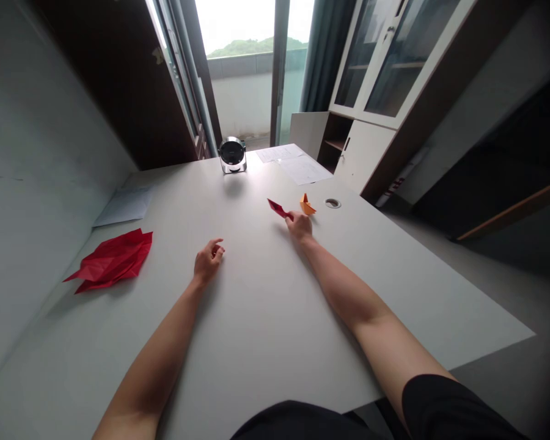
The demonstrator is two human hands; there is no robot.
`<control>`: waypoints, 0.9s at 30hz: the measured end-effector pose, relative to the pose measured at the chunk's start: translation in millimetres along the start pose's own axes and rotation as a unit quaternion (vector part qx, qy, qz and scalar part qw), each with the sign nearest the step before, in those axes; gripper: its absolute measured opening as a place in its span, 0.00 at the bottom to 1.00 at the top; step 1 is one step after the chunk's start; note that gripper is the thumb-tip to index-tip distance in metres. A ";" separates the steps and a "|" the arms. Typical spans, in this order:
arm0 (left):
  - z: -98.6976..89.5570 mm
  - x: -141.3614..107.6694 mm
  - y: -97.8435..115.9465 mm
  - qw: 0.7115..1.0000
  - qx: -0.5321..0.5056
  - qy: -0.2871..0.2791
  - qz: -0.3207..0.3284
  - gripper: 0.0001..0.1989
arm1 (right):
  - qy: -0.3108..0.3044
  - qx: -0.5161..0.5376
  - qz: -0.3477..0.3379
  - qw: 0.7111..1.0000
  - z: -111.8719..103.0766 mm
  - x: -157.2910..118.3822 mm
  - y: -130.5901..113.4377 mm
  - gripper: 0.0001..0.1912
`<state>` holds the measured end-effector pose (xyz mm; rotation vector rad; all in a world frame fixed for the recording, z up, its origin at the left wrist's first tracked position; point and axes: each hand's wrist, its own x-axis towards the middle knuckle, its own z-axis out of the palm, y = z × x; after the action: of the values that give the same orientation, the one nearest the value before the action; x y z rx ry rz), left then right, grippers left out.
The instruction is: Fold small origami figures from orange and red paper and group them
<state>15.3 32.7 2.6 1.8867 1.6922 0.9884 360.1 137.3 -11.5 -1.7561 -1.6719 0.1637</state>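
Pinching folded red paper (pixel 278 208) in right hand (pixel 300 227), near folded orange paper (pixel 307 206). Curving left hand (pixel 206 261) with fingers loosely parted.

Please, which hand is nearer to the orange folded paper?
Right. The right hand is just beside the orange folded paper; the left hand is farther away, to its left.

Is hiding one end of the red folded paper (pixel 277 208) inside the right hand (pixel 299 226); beyond this hand, is showing sheets (pixel 305 171) with unreadably small print; behind it, is cropping the black sleeve (pixel 442 406).
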 end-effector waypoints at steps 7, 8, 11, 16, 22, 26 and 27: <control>1.0 -1.2 2.1 1.000 0.019 -0.015 -0.001 0.17 | 0.066 -0.044 0.163 0.983 -17.7 14.4 39.1 0.14; 1.3 -1.3 2.0 1.000 0.020 -0.014 -0.001 0.17 | 0.066 -0.043 0.171 0.982 -18.3 15.6 42.0 0.14; 2.3 -1.4 0.9 1.000 0.023 -0.016 0.000 0.17 | 0.074 -0.036 0.192 0.978 -18.9 20.6 48.5 0.14; 2.7 -1.9 -1.2 0.999 0.029 -0.017 0.008 0.17 | 0.089 -0.043 0.194 0.976 -19.2 30.4 54.9 0.13; 3.2 -2.4 -0.2 0.999 0.036 -0.018 0.013 0.17 | 0.097 -0.030 0.191 0.976 -19.5 32.2 62.6 0.11; 3.3 -2.4 1.2 0.999 0.038 -0.016 0.014 0.17 | 0.120 0.004 0.185 0.975 -17.0 31.4 67.9 0.11; 3.1 -2.4 1.5 0.999 0.038 -0.016 0.013 0.17 | 0.133 0.013 0.182 0.974 -16.8 31.2 68.4 0.11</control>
<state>18.5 30.5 1.0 1.9671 1.7145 0.9112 430.8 164.5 -25.4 -1.9563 -1.1466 0.1085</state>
